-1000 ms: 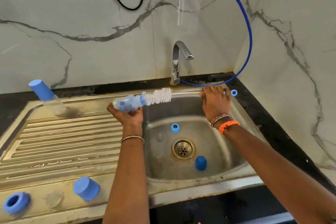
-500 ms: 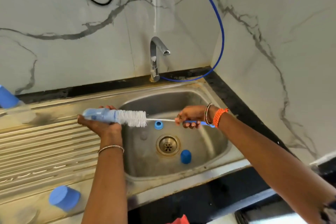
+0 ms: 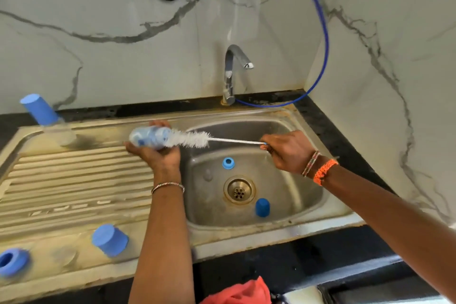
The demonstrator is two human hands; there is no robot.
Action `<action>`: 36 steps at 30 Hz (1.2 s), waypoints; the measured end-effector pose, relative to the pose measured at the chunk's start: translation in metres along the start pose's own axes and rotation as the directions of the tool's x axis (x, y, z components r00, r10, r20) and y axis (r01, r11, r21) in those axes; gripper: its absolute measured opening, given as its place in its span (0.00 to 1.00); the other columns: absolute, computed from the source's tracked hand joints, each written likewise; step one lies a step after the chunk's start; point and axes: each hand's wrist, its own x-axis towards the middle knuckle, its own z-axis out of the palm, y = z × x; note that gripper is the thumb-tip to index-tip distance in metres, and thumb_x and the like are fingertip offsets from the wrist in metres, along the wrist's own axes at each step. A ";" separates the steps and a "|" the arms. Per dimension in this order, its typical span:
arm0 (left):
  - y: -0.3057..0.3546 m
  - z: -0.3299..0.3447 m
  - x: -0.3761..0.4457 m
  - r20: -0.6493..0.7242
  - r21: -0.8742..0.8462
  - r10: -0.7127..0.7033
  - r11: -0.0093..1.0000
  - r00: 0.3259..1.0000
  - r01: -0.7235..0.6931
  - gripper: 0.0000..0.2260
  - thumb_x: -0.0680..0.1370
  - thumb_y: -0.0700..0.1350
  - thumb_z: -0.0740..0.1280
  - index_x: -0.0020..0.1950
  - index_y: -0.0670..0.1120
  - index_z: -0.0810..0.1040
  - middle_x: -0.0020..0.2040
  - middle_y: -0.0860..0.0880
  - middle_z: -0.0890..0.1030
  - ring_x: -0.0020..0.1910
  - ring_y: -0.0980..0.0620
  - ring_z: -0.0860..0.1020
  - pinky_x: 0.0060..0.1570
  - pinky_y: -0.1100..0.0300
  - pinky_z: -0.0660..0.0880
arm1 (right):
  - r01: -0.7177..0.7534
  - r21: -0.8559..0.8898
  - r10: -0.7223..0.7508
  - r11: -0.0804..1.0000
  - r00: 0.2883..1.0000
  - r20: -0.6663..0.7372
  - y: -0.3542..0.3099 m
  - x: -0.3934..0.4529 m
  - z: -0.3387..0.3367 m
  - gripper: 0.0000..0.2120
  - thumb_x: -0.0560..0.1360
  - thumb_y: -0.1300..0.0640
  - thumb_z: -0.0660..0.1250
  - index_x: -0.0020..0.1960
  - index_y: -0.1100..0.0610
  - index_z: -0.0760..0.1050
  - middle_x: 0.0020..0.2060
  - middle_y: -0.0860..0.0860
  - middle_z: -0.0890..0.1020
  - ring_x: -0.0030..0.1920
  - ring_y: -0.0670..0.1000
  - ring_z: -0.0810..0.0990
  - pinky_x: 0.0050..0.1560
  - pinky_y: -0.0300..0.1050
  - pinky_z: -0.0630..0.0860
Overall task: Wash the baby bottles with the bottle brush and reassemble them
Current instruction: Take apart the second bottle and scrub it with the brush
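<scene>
My left hand (image 3: pixel 158 153) holds a clear baby bottle (image 3: pixel 149 137) on its side at the sink's left edge, mouth facing right. My right hand (image 3: pixel 287 152) grips the handle of a bottle brush (image 3: pixel 191 139); its white bristles are just outside the bottle mouth, the tip at or slightly inside it. A second bottle with a blue cap (image 3: pixel 48 118) stands on the drainboard at back left. A blue cap (image 3: pixel 109 239) and a blue ring (image 3: pixel 11 261) lie at the drainboard's front. In the basin (image 3: pixel 296 192) are a blue ring (image 3: pixel 228 163) and a blue cap (image 3: pixel 262 207).
The tap (image 3: pixel 232 74) stands behind the basin with no water running. A blue hose (image 3: pixel 323 39) loops along the wall at right. A clear teat (image 3: pixel 208 175) lies in the basin. The ribbed drainboard (image 3: pixel 74 180) spreads left. Red cloth (image 3: pixel 237 291) shows below.
My right hand left the sink's back rim and now grips the brush handle over the basin. The bottle stays in my left hand. The camera swung and returned.
</scene>
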 end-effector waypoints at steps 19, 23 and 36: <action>0.001 -0.017 0.009 -0.239 0.168 -0.023 0.984 0.971 0.065 0.30 0.78 0.63 0.58 0.72 0.45 0.61 0.66 0.37 0.71 0.64 0.38 0.73 0.62 0.47 0.73 | -0.351 -0.130 0.314 0.927 0.918 -0.242 0.014 0.029 -0.005 0.04 0.73 0.58 0.68 0.47 0.54 0.81 0.41 0.50 0.84 0.41 0.54 0.81 0.58 0.53 0.62; 0.005 -0.023 0.009 -0.267 0.212 -0.023 0.974 0.963 0.083 0.29 0.78 0.61 0.60 0.72 0.44 0.62 0.66 0.39 0.71 0.64 0.41 0.73 0.56 0.51 0.76 | -0.264 -0.104 0.265 0.959 0.964 -0.007 0.025 0.037 -0.016 0.07 0.72 0.57 0.64 0.36 0.53 0.79 0.29 0.50 0.80 0.32 0.56 0.77 0.44 0.47 0.63; 0.004 -0.041 0.021 -0.303 0.316 0.047 0.947 0.952 0.054 0.26 0.78 0.59 0.62 0.69 0.43 0.65 0.57 0.41 0.76 0.54 0.43 0.78 0.59 0.46 0.74 | -0.426 0.017 0.418 0.905 0.894 0.164 0.036 0.046 -0.007 0.04 0.74 0.51 0.67 0.46 0.49 0.79 0.42 0.48 0.83 0.49 0.50 0.77 0.56 0.44 0.56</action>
